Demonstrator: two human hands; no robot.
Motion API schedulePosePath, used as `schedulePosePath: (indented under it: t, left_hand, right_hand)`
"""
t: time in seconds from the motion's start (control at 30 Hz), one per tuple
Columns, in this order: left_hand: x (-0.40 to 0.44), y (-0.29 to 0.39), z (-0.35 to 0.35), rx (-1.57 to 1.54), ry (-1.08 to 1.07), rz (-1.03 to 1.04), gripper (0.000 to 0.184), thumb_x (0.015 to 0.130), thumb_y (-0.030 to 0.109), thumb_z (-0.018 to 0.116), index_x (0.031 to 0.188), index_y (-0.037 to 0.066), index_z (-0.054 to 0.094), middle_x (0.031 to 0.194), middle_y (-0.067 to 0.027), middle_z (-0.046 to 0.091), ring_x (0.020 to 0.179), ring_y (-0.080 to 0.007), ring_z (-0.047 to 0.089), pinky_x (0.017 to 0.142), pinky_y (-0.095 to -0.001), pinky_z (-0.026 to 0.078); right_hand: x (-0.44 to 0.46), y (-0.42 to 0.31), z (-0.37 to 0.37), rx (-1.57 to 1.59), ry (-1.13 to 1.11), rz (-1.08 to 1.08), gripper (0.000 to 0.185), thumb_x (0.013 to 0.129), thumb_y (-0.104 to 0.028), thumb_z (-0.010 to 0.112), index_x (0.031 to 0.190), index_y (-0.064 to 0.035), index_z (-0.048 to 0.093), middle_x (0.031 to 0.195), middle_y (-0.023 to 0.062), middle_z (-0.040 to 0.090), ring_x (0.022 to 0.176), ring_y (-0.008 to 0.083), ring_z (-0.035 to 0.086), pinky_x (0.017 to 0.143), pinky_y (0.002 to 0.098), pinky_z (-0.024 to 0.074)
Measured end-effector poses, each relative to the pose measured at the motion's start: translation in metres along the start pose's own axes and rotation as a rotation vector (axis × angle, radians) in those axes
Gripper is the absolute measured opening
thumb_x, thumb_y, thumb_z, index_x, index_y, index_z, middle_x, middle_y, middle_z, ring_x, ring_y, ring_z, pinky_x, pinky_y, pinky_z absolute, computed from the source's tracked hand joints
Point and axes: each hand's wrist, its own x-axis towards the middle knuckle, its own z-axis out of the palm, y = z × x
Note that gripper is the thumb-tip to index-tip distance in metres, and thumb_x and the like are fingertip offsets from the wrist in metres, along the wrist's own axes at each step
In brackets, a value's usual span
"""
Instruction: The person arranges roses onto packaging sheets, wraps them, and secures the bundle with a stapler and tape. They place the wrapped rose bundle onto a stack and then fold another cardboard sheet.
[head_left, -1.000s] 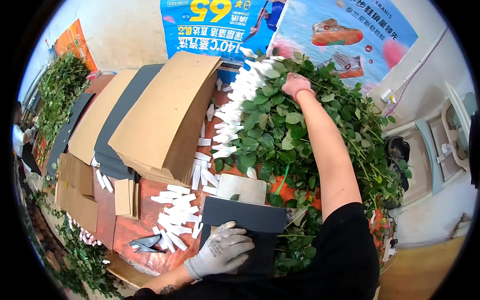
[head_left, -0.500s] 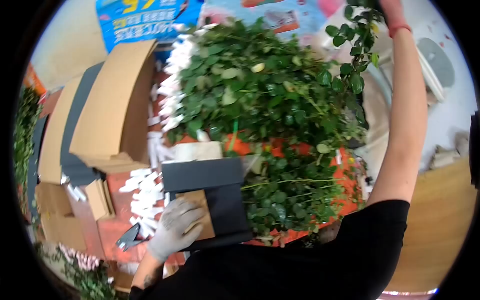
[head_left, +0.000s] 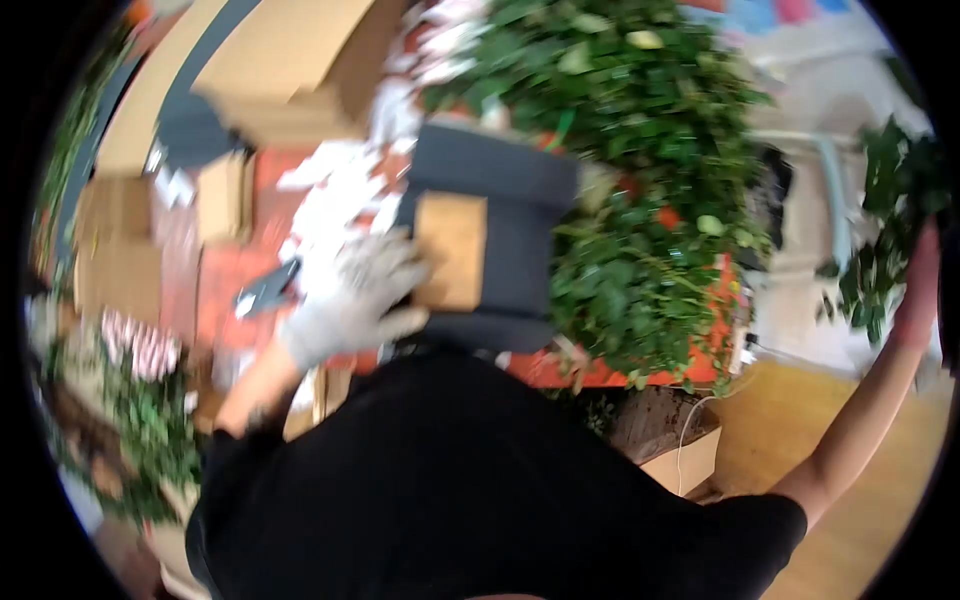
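My left hand [head_left: 350, 295], in a pale grey glove, has its fingers spread beside a black wrapping sheet [head_left: 515, 250]. Its fingertips are close to the brown cardboard piece [head_left: 450, 250] lying on that sheet; blur hides whether they touch it. At the far right, my right hand [head_left: 920, 285] wears a pinkish glove and grips a bunch of leafy stems [head_left: 880, 225] that hang down from it. The tops of these stems run into the dark edge of the view.
A large pile of leafy stems [head_left: 640, 120] covers the red table's [head_left: 225, 285] right side. White paper strips [head_left: 330, 195] and a dark hand tool [head_left: 268, 290] lie left of the sheet. Cardboard [head_left: 280, 60] stands behind; pink flowers [head_left: 140, 345] are at lower left.
My right hand has swung from the upper right down to the far right edge, carrying the leafy stems. My left fingers have spread and come off the cardboard's middle. The view has shifted.
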Motion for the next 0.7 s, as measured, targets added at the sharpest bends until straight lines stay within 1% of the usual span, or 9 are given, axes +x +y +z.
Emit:
schedulePosePath:
  t: [0.07,0.13,0.2,0.27,0.33,0.47,0.57,0.67,0.7]
  left_hand:
    - [0.000,-0.001,-0.027,-0.065,-0.025,-0.072,0.043,0.080,0.033,0.063,0.111,0.004,0.059,0.117,-0.0149,0.057,0.114,-0.0321,0.050,0.096,-0.0401,0.039]
    - [-0.007,-0.011,-0.035,-0.038,0.070,-0.142,0.039,0.079,0.027,0.064,0.110,0.003,0.060,0.117,-0.0139,0.058,0.112,-0.0319,0.052,0.094,-0.0391,0.041]
    - [-0.012,-0.012,-0.037,-0.059,0.170,-0.179,0.038,0.079,0.024,0.066,0.110,0.004,0.061,0.115,-0.0132,0.059,0.109,-0.0314,0.054,0.093,-0.0391,0.042]
    - [-0.014,-0.012,-0.036,-0.087,0.272,-0.218,0.036,0.078,0.020,0.067,0.110,0.004,0.061,0.113,-0.0125,0.060,0.106,-0.0310,0.056,0.092,-0.0390,0.043]
    - [-0.011,-0.007,-0.034,-0.147,0.372,-0.213,0.034,0.077,0.016,0.067,0.109,0.005,0.063,0.110,-0.0114,0.062,0.102,-0.0305,0.058,0.090,-0.0384,0.044]
    - [0.004,0.013,-0.023,-0.186,0.296,-0.153,0.038,0.077,0.026,0.069,0.110,0.007,0.063,0.109,-0.0110,0.062,0.103,-0.0303,0.058,0.089,-0.0390,0.045]
    - [0.017,0.010,0.012,-0.092,0.224,-0.123,0.047,0.073,0.037,0.070,0.110,0.009,0.063,0.109,-0.0085,0.060,0.102,-0.0295,0.056,0.086,-0.0402,0.044]
    - [0.022,0.013,0.019,-0.091,0.052,-0.177,0.046,0.073,0.036,0.070,0.110,0.009,0.063,0.105,-0.0080,0.060,0.097,-0.0292,0.057,0.083,-0.0408,0.044]
    - [0.022,0.010,0.022,-0.028,0.088,-0.134,0.044,0.073,0.033,0.069,0.108,0.008,0.062,0.103,-0.0082,0.060,0.094,-0.0297,0.057,0.080,-0.0418,0.045]
  right_hand:
    - [-0.074,-0.046,0.060,-0.218,-0.370,-0.365,0.053,0.081,-0.003,0.057,0.133,-0.0059,0.049,0.137,0.0141,0.049,0.129,0.0257,0.044,0.107,0.0361,0.0345]
    - [-0.131,-0.126,0.097,-0.001,-0.659,-0.471,0.056,0.070,0.008,0.059,0.124,-0.0039,0.053,0.133,0.0188,0.047,0.123,0.0354,0.046,0.100,0.0426,0.0412]
    - [-0.150,-0.172,0.116,-0.095,-0.974,-0.440,0.056,0.073,-0.004,0.059,0.128,-0.0134,0.052,0.127,0.0189,0.050,0.116,0.0344,0.050,0.099,0.0416,0.0405]
    - [-0.180,-0.178,0.138,0.095,-0.853,-0.468,0.053,0.068,-0.003,0.064,0.120,-0.0048,0.054,0.123,0.0250,0.048,0.111,0.0398,0.051,0.096,0.0442,0.0437]
    - [-0.188,-0.200,0.150,0.081,-0.981,-0.404,0.051,0.069,-0.005,0.063,0.120,-0.0047,0.054,0.124,0.0248,0.048,0.111,0.0387,0.051,0.096,0.0435,0.0435]
    - [-0.231,-0.209,0.178,0.307,-0.787,-0.451,0.048,0.072,-0.004,0.061,0.119,-0.0051,0.055,0.122,0.0248,0.049,0.109,0.0383,0.052,0.095,0.0438,0.0437]
    - [-0.272,-0.205,0.215,0.271,-0.811,-0.452,0.049,0.073,-0.007,0.063,0.121,-0.0057,0.055,0.124,0.0243,0.049,0.113,0.0384,0.049,0.096,0.0441,0.0424]
    - [-0.281,-0.198,0.220,0.155,-0.774,-0.557,0.054,0.074,-0.011,0.065,0.126,-0.0057,0.052,0.129,0.0245,0.045,0.121,0.0385,0.044,0.103,0.0425,0.0369]
    - [-0.275,-0.190,0.217,0.358,-0.830,-0.476,0.055,0.075,-0.014,0.065,0.127,-0.0057,0.051,0.131,0.0238,0.044,0.123,0.0372,0.041,0.105,0.0412,0.0351]
